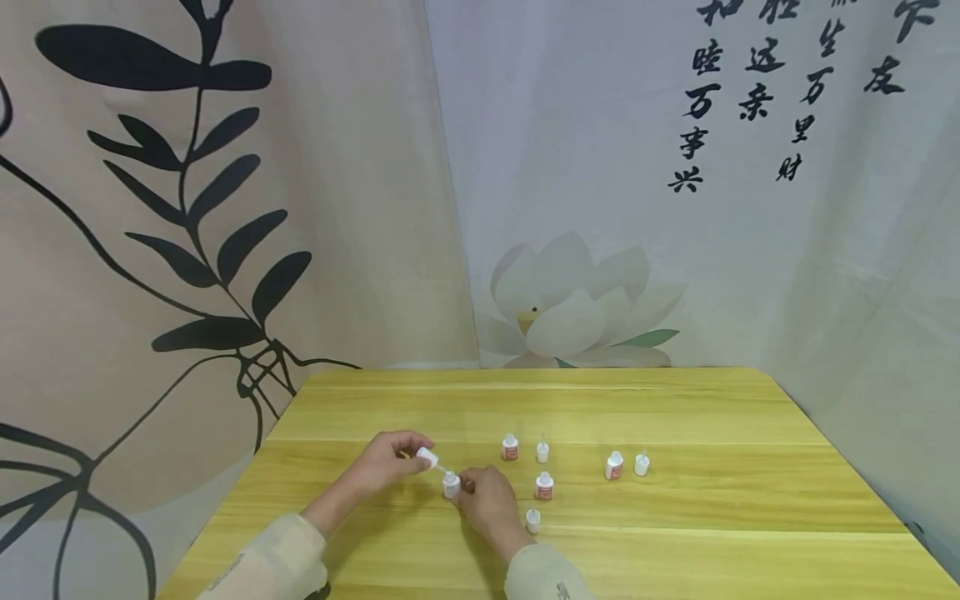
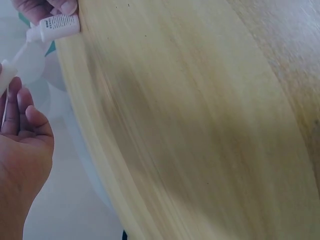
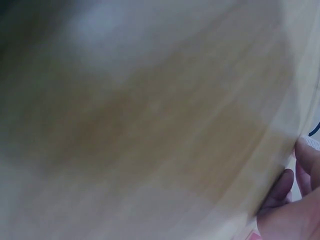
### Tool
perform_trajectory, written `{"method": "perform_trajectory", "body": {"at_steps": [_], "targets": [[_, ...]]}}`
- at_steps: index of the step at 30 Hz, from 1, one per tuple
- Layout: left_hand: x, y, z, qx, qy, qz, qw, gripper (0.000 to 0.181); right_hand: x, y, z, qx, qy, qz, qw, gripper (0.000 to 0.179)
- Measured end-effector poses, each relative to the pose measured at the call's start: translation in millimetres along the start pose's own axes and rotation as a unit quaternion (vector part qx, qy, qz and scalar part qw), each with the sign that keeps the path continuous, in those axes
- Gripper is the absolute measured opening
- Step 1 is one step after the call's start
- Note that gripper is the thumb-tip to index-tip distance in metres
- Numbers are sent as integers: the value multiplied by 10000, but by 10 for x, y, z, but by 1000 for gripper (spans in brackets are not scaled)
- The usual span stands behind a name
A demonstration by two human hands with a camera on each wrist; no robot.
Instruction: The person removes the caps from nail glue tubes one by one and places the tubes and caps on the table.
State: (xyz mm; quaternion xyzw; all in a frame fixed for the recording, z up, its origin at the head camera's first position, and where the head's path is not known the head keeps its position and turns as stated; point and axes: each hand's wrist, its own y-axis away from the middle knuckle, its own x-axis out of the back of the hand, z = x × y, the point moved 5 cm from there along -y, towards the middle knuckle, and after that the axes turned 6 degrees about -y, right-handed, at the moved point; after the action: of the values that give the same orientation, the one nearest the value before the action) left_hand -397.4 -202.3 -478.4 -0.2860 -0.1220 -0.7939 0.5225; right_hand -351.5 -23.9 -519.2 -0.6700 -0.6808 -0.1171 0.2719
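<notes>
My left hand (image 1: 392,460) pinches a white cap (image 1: 427,457) between thumb and fingers, with a thin pale applicator stem (image 1: 442,468) slanting down from it. The stem's end is right at the mouth of a small white bottle (image 1: 451,486). That bottle stands on the table, its right side gripped by the fingers of my right hand (image 1: 487,500). In the left wrist view, small dark print shows on the bottle (image 2: 57,27), and the cap (image 2: 7,76) sits in the fingertips. The right wrist view catches only part of my right hand (image 3: 290,212) at its edge.
Right of my hands stand small bottles with reddish labels: one farther back (image 1: 510,448), one nearer (image 1: 544,487), one farther right (image 1: 614,467). White caps stand upside down, stems up, beside them (image 1: 542,452), (image 1: 642,464), (image 1: 532,522). A printed curtain (image 1: 360,208) hangs behind the wooden table (image 1: 712,533).
</notes>
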Motion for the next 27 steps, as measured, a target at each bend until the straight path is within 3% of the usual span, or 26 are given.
{"method": "perform_trajectory", "body": {"at_steps": [9, 12, 17, 19, 27], "targets": [[53, 9, -56, 105, -161, 134, 9997, 19, -14, -15, 17, 14, 28, 39, 10000, 12], [81, 63, 54, 55, -74, 185, 9998, 17, -20, -17, 25, 1, 53, 69, 10000, 15], [85, 48, -12, 9, 62, 241, 9997, 16, -15, -13, 22, 114, 64, 102, 9999, 15], [73, 5, -127, 35, 120, 255, 9996, 19, -12, -9, 18, 148, 75, 108, 9998, 14], [24, 1, -140, 133, 306, 184, 9993, 23, -9, 0, 14, 148, 68, 91, 9998, 14]]}}
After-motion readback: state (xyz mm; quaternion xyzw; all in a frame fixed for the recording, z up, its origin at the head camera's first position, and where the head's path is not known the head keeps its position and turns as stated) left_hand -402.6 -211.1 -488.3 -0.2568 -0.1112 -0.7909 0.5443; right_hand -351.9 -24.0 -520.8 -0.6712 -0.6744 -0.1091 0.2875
